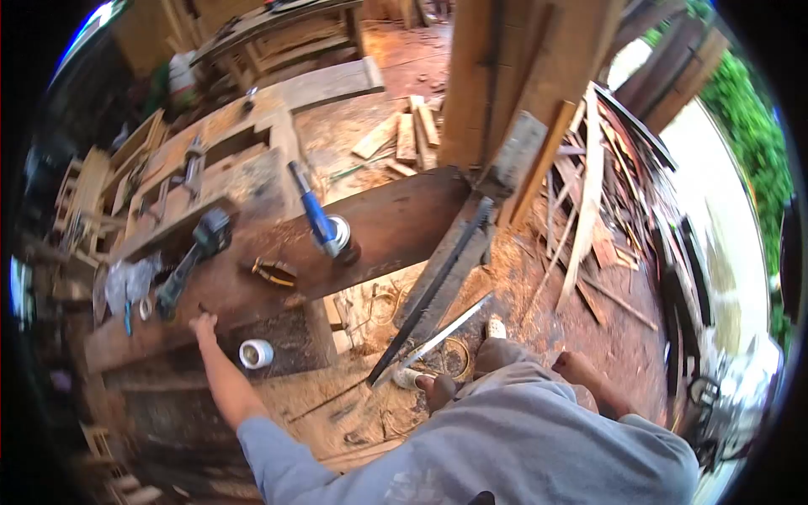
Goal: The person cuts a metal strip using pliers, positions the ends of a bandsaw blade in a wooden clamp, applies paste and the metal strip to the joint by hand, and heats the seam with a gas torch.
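Note:
My left hand reaches to the near edge of a dark wooden plank. Its fingers are drawn together by a small dark piece, too small to name. Close by lie a dark green cordless power tool and pliers with yellow handles. Farther along the plank stands a blue angle grinder. A white round container sits below the plank, right of my left forearm. My right hand rests curled beside my leg, with nothing visible in it.
A clear plastic bag lies at the plank's left end. A long beam slants toward my feet, beside a pale metal strip. Scrap wood is heaped at right. A workbench stands behind. Sawdust covers the floor.

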{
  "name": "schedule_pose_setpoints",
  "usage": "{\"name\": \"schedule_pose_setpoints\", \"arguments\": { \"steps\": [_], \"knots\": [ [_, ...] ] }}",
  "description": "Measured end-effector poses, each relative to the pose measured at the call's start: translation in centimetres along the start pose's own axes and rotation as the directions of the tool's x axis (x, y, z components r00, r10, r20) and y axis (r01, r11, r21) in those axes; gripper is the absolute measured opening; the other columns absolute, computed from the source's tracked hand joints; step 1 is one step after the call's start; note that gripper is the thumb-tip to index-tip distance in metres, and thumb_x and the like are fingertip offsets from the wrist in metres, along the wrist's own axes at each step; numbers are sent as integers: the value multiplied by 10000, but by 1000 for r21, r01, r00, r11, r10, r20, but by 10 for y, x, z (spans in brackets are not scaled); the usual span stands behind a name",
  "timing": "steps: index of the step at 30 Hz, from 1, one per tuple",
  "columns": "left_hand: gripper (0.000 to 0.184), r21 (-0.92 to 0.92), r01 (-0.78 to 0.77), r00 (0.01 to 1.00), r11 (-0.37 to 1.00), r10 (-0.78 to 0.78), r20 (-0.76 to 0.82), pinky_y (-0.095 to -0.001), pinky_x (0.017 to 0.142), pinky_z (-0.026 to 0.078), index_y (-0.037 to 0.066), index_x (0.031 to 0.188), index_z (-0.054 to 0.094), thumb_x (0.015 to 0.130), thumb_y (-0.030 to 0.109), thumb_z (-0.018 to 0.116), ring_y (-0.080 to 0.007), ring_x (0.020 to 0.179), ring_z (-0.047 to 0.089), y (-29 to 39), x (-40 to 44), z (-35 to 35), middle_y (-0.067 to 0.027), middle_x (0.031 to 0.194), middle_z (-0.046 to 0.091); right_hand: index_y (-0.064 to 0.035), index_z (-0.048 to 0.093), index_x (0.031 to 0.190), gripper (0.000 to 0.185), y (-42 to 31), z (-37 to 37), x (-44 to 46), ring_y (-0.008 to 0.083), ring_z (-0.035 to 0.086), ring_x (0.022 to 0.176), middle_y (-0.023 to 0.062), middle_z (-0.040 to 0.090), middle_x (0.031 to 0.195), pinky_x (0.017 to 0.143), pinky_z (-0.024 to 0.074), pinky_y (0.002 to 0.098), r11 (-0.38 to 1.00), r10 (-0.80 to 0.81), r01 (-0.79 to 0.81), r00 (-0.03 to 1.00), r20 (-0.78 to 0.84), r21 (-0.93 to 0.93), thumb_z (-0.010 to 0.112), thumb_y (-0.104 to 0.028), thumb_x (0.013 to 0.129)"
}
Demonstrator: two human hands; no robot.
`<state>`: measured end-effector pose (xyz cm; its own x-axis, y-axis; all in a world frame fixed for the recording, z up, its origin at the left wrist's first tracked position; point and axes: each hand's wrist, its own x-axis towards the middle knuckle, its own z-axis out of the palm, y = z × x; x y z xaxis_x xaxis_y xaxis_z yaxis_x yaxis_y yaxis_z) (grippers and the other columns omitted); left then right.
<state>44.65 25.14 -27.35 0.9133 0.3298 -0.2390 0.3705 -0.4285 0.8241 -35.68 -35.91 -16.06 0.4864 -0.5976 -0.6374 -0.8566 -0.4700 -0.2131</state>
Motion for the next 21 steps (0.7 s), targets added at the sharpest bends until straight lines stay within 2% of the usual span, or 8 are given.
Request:
{"name": "schedule_pose_setpoints", "arguments": {
  "steps": [2, 4, 13, 15, 16, 18, 20, 21],
  "knots": [
    [300, 163, 52, 980, 985, -19, -196, -379, 509, 491, -52, 1112, 612, 871, 128, 613, -290, 700, 624, -21, 26, 2, -117, 767, 637, -31, 751, 971, 311, 0, 20, -5, 408, 713, 902, 231, 728, 957, 787, 563, 477, 999, 33, -34, 999, 37, 24, 709, -322, 869],
    [111, 341, 215, 976, 915, -190, -106, -444, 520, 502, -65, 878, 692, 840, 30, 651, -263, 577, 593, 45, -55, -13, -142, 803, 681, -42, 757, 975, 324, 6, 38, -7, 405, 714, 912, 214, 742, 966, 809, 565, 474, 998, 51, -52, 997, 53, 24, 720, -343, 863],
    [24, 267, 232, 968, 936, -250, 35, -398, 446, 444, -21, 855, 646, 865, -1, 638, -245, 524, 568, 32, -36, -28, -122, 688, 624, -37, 749, 971, 323, 25, 56, -23, 401, 714, 892, 219, 738, 932, 802, 563, 485, 992, 115, -114, 993, -15, 47, 725, -339, 861],
    [79, -45, -135, 977, 990, 141, 161, -377, 423, 410, -18, 793, 633, 834, 11, 694, -222, 494, 537, 1, -2, -40, -98, 646, 581, -32, 746, 971, 311, 13, 50, -27, 406, 714, 874, 222, 735, 916, 793, 562, 488, 991, 123, -122, 992, -22, 49, 726, -322, 863],
    [95, -347, 113, 989, 931, -73, 125, -341, 461, 416, -16, 815, 624, 802, -25, 717, -182, 520, 534, 13, -8, -44, -66, 644, 563, -20, 747, 968, 284, 5, 46, -25, 405, 716, 869, 228, 736, 927, 777, 562, 468, 989, 103, -86, 985, -142, 122, 717, -288, 878],
    [219, -588, -252, 931, 768, 359, 70, -295, 518, 439, -27, 1028, 649, 820, -34, 717, -152, 577, 553, 59, -81, -69, -36, 691, 577, -2, 738, 971, 237, -30, 23, -25, 358, 721, 809, 220, 731, 882, 729, 556, 426, 968, 62, 24, 940, -334, 248, 696, -228, 912],
    [653, -560, -340, 932, 755, 349, -95, -260, 723, 519, -13, 1435, 466, 862, 54, 773, -138, 776, 621, 137, -220, -74, -50, 936, 656, 11, 711, 991, 219, -80, -14, -18, 244, 693, 720, 169, 703, 776, 671, 537, 381, 919, 6, 171, 895, -446, 355, 669, -200, 953],
    [643, -651, -429, 846, 626, 530, -48, -267, 826, 521, -19, 1417, 473, 853, 24, 779, -135, 845, 626, 156, -283, -79, -66, 984, 663, 19, 696, 1004, 222, -98, -30, -12, 177, 663, 686, 132, 681, 726, 643, 524, 357, 884, -23, 242, 877, -480, 400, 655, -197, 975]
  ]
}}
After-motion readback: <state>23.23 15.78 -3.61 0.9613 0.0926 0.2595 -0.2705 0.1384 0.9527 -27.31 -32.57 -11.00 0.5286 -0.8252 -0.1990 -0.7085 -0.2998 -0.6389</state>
